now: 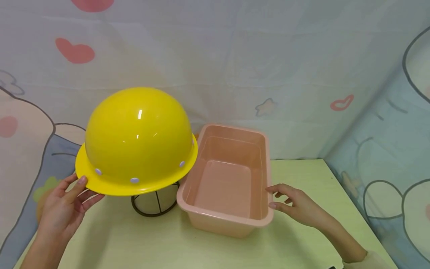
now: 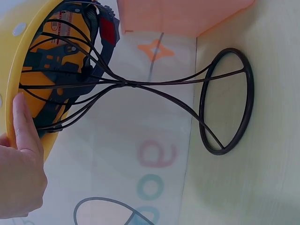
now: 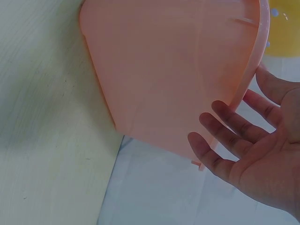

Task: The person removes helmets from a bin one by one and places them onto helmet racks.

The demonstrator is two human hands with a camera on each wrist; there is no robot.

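Observation:
A yellow hard hat [image 1: 137, 138] sits on a black wire stand [image 1: 154, 203] at the table's left. My left hand [image 1: 72, 198] holds its brim, thumb on top and fingers underneath. The left wrist view shows the hat's [image 2: 11, 70] black and orange inner harness, the stand [image 2: 225, 103] and my left hand [image 2: 21, 164] with one finger lying along the brim. An empty pink plastic tub [image 1: 265, 220] stands to the right of the hat. My right hand [image 1: 289, 201] is open, its fingertips at the tub's right rim. The right wrist view shows the tub's outer wall [image 3: 164, 70] beside my right hand [image 3: 253, 154].
The pale green table [image 1: 134, 239] ends at a cartoon-printed cloth backdrop [image 1: 235, 74] behind and to both sides. The tub stands close against the hat's brim and the stand.

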